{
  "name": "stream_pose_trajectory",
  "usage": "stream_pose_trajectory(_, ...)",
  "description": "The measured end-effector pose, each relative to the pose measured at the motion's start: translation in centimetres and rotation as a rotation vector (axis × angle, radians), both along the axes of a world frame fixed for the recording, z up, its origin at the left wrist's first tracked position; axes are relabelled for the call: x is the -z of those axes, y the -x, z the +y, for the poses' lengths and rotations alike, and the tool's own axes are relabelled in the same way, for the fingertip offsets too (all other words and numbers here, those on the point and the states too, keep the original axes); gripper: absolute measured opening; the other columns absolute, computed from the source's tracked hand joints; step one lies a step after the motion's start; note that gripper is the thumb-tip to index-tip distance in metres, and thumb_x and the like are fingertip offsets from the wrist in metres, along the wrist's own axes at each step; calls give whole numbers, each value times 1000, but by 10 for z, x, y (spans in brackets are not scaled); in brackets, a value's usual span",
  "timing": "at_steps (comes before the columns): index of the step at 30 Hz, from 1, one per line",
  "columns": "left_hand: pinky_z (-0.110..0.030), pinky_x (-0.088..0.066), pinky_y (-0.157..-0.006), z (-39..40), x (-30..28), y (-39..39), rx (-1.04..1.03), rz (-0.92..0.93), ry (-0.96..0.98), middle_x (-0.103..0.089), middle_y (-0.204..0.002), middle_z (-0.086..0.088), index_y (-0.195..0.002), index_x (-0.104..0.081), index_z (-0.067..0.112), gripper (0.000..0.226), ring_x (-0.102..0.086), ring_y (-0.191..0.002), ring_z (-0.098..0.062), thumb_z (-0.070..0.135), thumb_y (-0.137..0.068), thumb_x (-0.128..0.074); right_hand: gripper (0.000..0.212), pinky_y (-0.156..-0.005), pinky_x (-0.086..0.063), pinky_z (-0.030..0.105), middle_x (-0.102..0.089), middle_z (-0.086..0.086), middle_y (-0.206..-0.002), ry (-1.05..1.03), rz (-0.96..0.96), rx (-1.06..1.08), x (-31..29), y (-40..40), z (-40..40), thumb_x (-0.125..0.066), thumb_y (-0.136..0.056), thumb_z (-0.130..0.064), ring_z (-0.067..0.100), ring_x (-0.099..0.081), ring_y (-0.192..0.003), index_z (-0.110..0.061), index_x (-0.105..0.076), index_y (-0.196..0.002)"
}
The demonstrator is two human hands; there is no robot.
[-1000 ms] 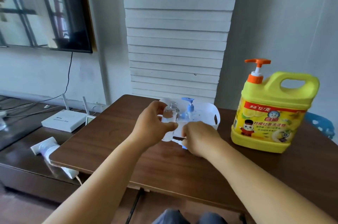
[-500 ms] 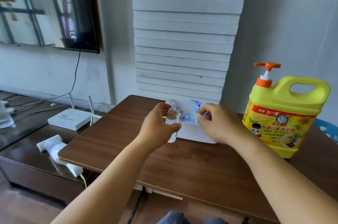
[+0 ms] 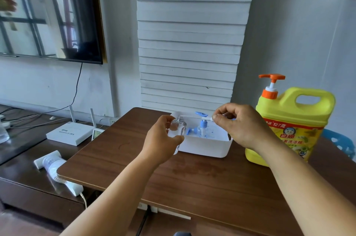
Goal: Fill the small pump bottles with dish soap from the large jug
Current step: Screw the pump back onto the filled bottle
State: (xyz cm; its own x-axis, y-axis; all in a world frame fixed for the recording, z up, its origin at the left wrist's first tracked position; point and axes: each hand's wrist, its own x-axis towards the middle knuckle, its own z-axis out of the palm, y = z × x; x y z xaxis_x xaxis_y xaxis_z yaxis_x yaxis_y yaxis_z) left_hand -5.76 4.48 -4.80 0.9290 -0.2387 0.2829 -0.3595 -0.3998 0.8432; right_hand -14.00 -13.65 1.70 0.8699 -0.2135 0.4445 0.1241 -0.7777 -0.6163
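Note:
My left hand [image 3: 163, 138] grips a small clear bottle [image 3: 178, 127] with an uncapped threaded neck, held upright just left of a white bin [image 3: 204, 146]. My right hand [image 3: 240, 126] hovers over the bin's right side, fingers pinched on a pump head [image 3: 207, 118] whose white tube points left. Inside the bin stands another clear bottle with a blue pump [image 3: 202, 127], and a loose blue pump part [image 3: 189, 131] lies beside it. The large yellow dish soap jug [image 3: 294, 120] with an orange pump [image 3: 271, 84] stands at the right, behind my right wrist.
The brown wooden table [image 3: 192, 178] carries the bin and jug. A low dark cabinet [image 3: 19, 168] to the left holds a white router [image 3: 69, 132], a small display [image 3: 97, 133] and a white device [image 3: 52, 162]. A blue plastic chair [image 3: 341, 144] shows at the far right.
My right hand rose from the table in front of the bin to above the bin's right side, carrying the pump head. My left hand kept hold of the open bottle.

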Motion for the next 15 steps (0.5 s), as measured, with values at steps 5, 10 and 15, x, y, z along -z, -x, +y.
stream_pose_trajectory(5,-15,-40,-68,3,2,-3,-4,-32,-19,-61,-105,12,-115,-50,27,49,-57,-95,-8,19,-72,-71,11,-55,-47,27,-65,-3,-72,-11,34,3,-1,-2,-1,-63,-82,-33,12,-56,-57,-30,-66,-72)
stream_pose_trajectory(10,-24,-42,-78,5,4,-4,3,-48,-50,-61,-104,12,-114,-50,28,48,-57,-99,-10,18,-72,-71,11,-59,-47,25,-64,-7,-74,1,64,14,-5,-2,-2,-64,-82,-33,13,-59,-66,-32,-66,-71)
stream_pose_trajectory(15,-21,-40,-78,3,5,-2,63,-98,-105,-61,-103,14,-107,-49,35,44,-56,-98,-7,17,-72,-70,8,-66,-50,29,-66,-5,-79,66,115,16,-14,1,-2,-64,-81,-34,16,-62,-75,-29,-70,-78)
